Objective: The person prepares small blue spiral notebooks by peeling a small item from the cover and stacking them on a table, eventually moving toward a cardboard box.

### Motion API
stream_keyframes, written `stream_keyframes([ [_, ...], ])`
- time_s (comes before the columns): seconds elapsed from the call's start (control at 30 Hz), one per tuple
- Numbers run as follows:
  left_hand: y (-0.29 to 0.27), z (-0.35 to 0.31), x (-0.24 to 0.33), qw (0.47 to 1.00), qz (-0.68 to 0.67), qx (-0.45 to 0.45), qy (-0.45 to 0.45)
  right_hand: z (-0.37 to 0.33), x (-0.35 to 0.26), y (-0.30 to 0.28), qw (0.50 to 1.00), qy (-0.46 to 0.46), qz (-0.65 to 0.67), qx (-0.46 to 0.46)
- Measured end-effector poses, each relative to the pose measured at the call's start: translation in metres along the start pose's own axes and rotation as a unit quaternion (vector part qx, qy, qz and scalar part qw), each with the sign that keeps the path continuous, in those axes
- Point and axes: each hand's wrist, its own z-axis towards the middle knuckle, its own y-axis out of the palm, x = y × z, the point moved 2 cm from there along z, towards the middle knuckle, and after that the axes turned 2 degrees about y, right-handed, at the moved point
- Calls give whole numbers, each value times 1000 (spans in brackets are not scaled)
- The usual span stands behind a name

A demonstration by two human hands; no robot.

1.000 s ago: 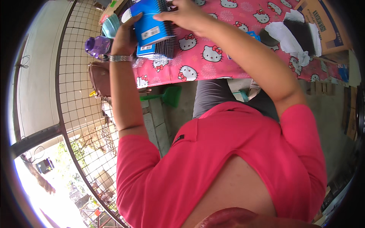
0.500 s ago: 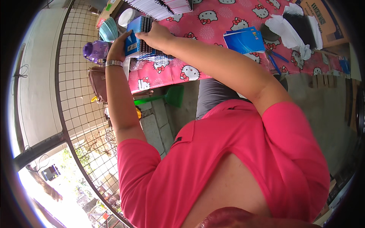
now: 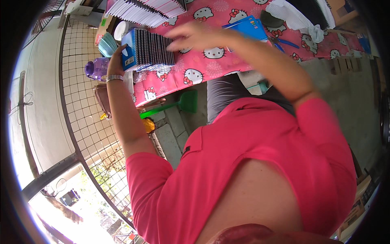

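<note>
A row of small spiral notebooks (image 3: 152, 49) with blue covers and black coils stands on the table in front of me, coils up. My left hand (image 3: 116, 61) grips the row's left end, its fingers against the blue cover. Just right of the row is my right hand (image 3: 191, 35), blurred by motion. Its fingers are loosely stretched toward the notebooks, with nothing seen in them. A few flat blue notebooks (image 3: 250, 29) lie farther right.
A pink patterned cloth (image 3: 213, 67) covers the table. Taller notebook stacks (image 3: 140, 12) stand at the back. A purple bottle (image 3: 96, 68) and pale green bowls (image 3: 107, 44) are left. Blue-handled pliers (image 3: 284, 42) and white crumpled wrapping (image 3: 289, 16) lie right.
My right hand has come off the top of the notebooks and moved right. My left hand stays on the left end. The row now shows more coils as the view shifts.
</note>
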Motion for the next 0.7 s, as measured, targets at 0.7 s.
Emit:
stream_keyframes([
  [0.7,374,-118,-104,568,589,-50,574,-241,150,-268,677,352,-482,430],
])
